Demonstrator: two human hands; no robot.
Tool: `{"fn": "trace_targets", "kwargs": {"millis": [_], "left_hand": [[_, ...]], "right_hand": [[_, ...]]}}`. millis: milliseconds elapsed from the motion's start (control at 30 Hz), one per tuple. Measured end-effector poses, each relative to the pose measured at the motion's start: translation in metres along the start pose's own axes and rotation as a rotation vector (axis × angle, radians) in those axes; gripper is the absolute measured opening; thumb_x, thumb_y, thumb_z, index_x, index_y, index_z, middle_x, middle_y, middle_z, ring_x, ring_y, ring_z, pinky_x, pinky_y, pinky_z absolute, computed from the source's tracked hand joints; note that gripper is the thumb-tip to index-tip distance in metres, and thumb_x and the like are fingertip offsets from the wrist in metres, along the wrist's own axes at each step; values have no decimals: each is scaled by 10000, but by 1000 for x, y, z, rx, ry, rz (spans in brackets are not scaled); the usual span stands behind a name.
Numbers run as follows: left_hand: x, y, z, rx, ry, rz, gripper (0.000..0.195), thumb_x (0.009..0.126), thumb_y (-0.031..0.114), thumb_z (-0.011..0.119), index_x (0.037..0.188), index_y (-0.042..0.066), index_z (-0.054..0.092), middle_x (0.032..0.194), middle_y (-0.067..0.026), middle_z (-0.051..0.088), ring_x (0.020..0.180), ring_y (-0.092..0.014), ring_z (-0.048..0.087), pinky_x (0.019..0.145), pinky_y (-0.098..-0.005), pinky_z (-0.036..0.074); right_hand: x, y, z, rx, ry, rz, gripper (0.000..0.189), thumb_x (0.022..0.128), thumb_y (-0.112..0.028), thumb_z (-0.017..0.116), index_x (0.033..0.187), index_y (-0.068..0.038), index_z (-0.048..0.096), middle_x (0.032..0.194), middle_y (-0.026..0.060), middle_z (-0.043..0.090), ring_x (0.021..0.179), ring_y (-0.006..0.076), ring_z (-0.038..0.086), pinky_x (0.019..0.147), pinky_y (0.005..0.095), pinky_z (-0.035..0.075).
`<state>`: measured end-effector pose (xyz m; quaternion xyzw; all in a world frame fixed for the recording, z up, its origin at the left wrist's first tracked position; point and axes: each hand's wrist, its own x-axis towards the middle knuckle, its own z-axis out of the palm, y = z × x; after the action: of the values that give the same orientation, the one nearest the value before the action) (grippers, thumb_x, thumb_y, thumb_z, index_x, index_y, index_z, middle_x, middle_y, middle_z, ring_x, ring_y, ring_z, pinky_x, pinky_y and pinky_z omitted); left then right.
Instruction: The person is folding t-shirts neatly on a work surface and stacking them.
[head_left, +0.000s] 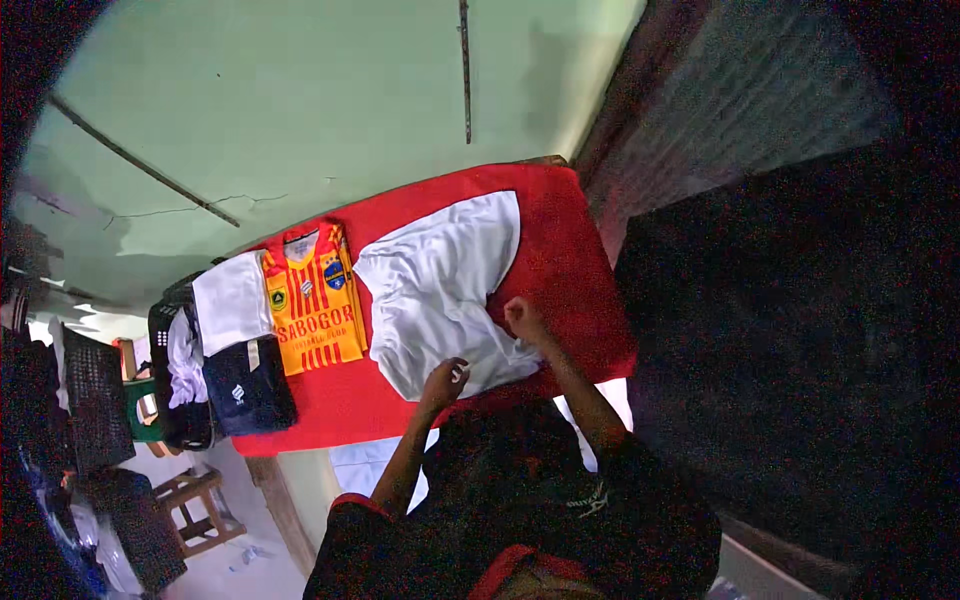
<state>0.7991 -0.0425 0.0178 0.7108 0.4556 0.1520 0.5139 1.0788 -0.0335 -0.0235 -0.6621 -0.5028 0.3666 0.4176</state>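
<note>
White cloth shorts (442, 285) lie rumpled on a red cloth-covered table (570, 247), waistband to the left and legs to the right. My left hand (445, 381) is at their near edge, fingers curled, with a bit of white showing between finger and thumb. Whether it pinches the fabric is unclear. Beside the gap between the two legs is my right hand (525, 319), its fingers bent in; any hold on the cloth is too small to make out. Left of the shorts rests a folded yellow and red football jersey (319, 315) bearing crests and writing.
A folded white garment (232, 304) and a folded black garment (251, 390) occupy the table's left end. Dark plastic crates (94, 390) and a wooden stool (196, 510) stand beyond it. A green wall (360, 97) borders the far side.
</note>
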Motion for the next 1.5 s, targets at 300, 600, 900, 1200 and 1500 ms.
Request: {"fn": "trace_targets", "kwargs": {"millis": [300,600,900,1200,1500], "left_hand": [[47,49,55,126,159,226,545,817,173,691,1327,98,515,1105,-143,593,909,-329,607,775,-417,519],[50,57,90,305,125,168,617,830,217,667,1406,136,462,1206,-172,565,970,-389,595,843,-449,507],[54,60,95,322,130,110,590,841,221,656,1397,140,474,1202,-189,566,956,-409,590,835,-458,501],[58,58,98,344,134,168,536,857,231,647,1357,92,515,1180,-180,597,1019,-369,587,880,-426,487],[52,61,104,326,194,147,514,845,231,662,1318,93,515,1124,-181,564,937,-412,574,829,-470,479]], "right_hand": [[87,46,9,543,-62,584,73,832,-99,629,884,-57,657,664,46,614,614,187,605,525,340,488],[106,44,25,457,-111,471,74,835,-99,635,895,-56,642,701,53,612,642,185,598,557,330,487],[97,64,-21,357,-54,349,83,838,-98,642,907,-56,626,741,61,610,674,183,591,593,319,486],[65,81,-72,268,44,205,97,842,-98,649,919,-55,610,782,69,608,706,181,583,628,309,486],[57,81,-84,171,94,65,115,845,-98,657,932,-54,594,823,77,606,738,178,575,664,298,485]]}}
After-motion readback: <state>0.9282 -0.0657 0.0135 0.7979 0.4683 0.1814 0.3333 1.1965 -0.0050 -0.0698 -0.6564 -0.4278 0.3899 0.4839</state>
